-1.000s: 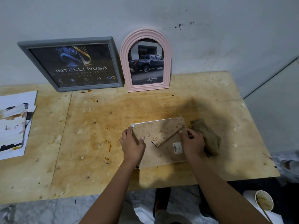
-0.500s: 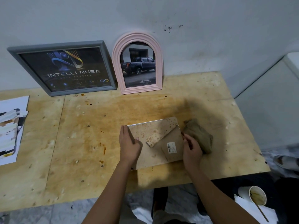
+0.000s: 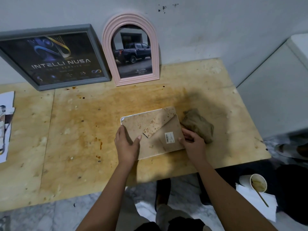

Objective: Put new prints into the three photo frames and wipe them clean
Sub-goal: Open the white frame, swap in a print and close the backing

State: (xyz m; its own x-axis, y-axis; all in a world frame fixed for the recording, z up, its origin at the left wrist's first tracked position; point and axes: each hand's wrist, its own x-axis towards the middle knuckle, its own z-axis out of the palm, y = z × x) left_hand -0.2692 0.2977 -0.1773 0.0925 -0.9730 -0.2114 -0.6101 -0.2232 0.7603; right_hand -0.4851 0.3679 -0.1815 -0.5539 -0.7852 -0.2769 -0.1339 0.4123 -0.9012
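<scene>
The third photo frame [image 3: 155, 147], a white one, lies face down near the front edge of the plywood table [image 3: 75, 130], with its brown backing board turned up. On the board we see the folded stand [image 3: 160, 124] and a barcode sticker [image 3: 169, 138]. The left hand [image 3: 126, 144] lies over the left edge, fingers nearly straight and thumb spread on the board, so it presses and does not close. The right hand [image 3: 194, 144] grips the right edge with curled fingers. A crumpled brown cloth [image 3: 198, 125] lies just beside this edge, behind the right hand. Against the wall lean a grey frame [image 3: 46, 29] with an "INTELLI NUSA" print and a pink arched frame [image 3: 107, 47] with a pickup truck print. Loose prints [image 3: 5, 124] lie at the far left.
</scene>
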